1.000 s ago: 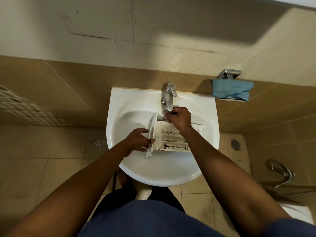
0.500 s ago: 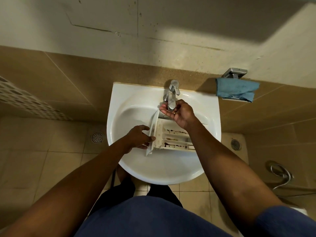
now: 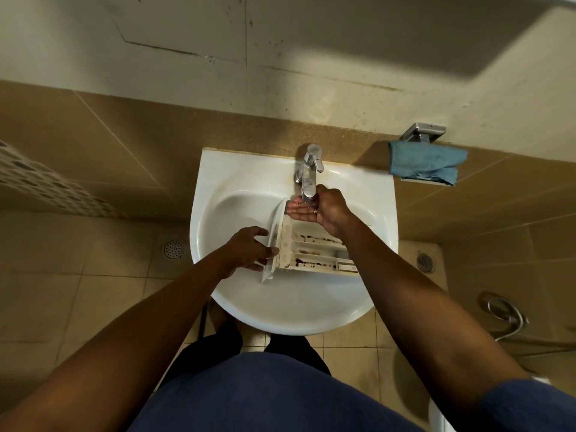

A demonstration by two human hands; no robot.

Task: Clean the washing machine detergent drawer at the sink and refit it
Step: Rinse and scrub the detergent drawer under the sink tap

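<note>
1 drawer (image 3: 311, 251) in sink (image 3: 296, 319), left hand (image 3: 249, 251) grasping it, right hand (image 3: 324, 207) released, seemingly under 1 tap (image 3: 308, 177)

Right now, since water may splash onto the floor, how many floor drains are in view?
2. One floor drain lies in the tiles left of the sink; the other in the tiles to its right. More may be hidden under the sink.

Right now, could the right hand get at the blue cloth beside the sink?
Probably yes. The right hand is cupped under the tap holding nothing, and nothing lies between it and the blue cloth.
</note>
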